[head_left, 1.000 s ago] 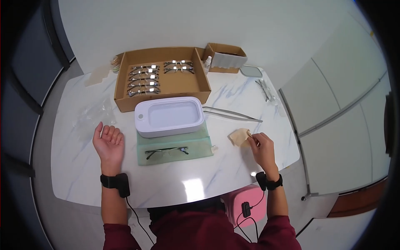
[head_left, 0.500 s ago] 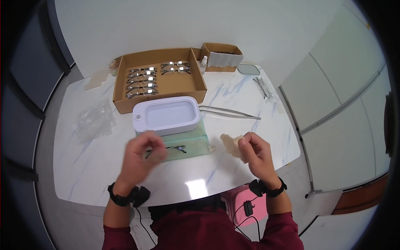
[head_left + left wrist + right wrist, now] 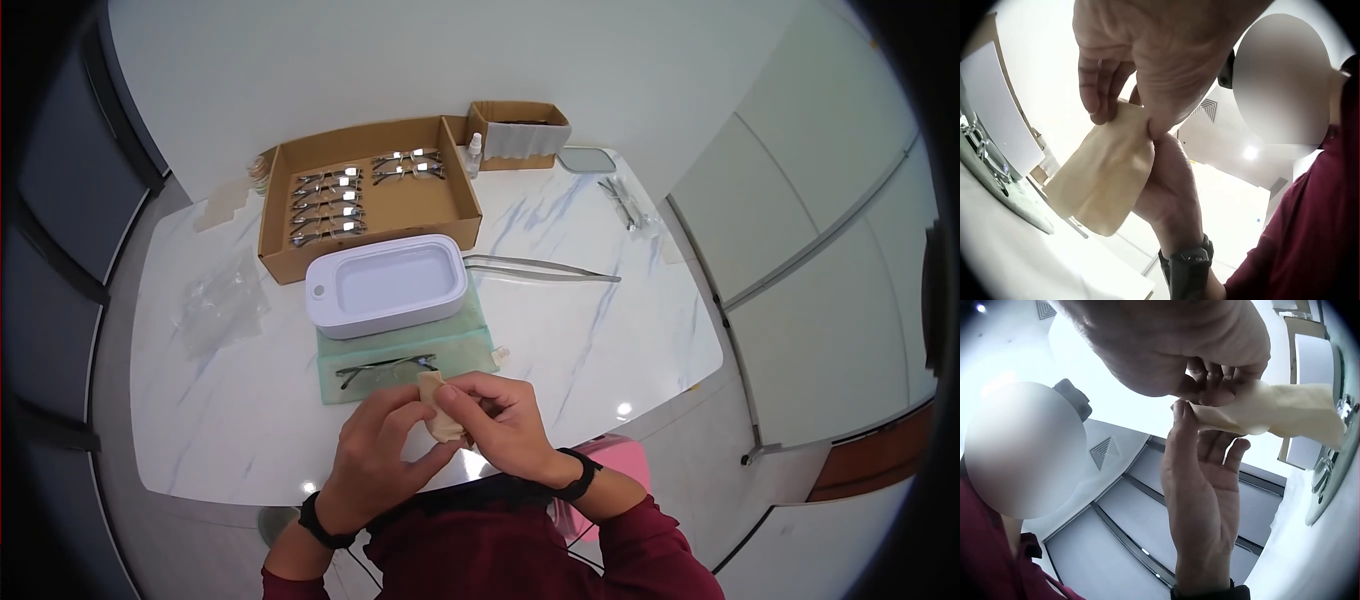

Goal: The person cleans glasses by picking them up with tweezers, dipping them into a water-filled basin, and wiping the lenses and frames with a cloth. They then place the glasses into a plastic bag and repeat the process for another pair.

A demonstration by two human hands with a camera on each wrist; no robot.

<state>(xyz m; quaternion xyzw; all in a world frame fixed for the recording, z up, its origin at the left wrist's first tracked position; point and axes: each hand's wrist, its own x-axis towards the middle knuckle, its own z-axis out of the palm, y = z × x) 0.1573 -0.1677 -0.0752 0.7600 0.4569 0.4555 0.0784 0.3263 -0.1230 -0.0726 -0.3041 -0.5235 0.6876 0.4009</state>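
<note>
And not a word to be read right now! No legible print on the lavender basin, none on the open cardboard box behind it, none on the small bottle or the smaller carton beyond that basin's right end.

Head view faces down; close wrist views share the cloth.

The right hand has carried the thin, soft, beige cloth-like piece leftward, and the left hand has come rightward and now pinches it too.
</note>
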